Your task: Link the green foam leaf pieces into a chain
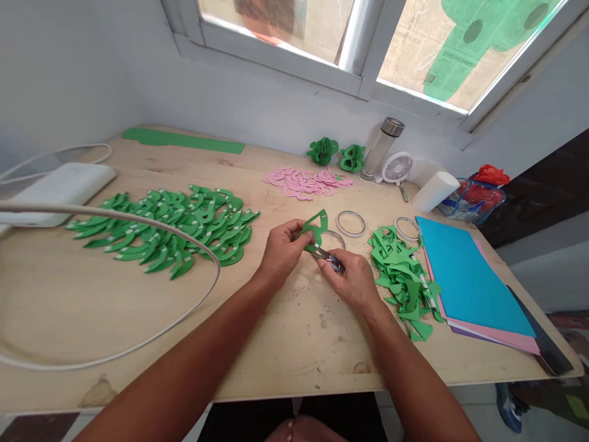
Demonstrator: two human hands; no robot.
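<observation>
Near the middle of the wooden table, my left hand [286, 247] pinches a piece of green paper [315, 224] with a small white patch on it. My right hand [353, 277] is closed round a pair of scissors [332, 260], whose blades meet the lower edge of that paper. Just behind them lies a roll of tape [338, 238], partly hidden by the hands. To the left spreads a pile of curved green paper pieces [179, 227], many with white patches. Green paper scraps [405, 276] are heaped to the right of my right hand.
Behind my hands lie pink paper cutouts [306, 183] and two green paper flowers [323, 151]. A glass bottle [383, 150] and small white fan [397, 167] stand by the wall. Coloured sheets [473, 276] cover the right side. A white cable [202, 245] loops across the left.
</observation>
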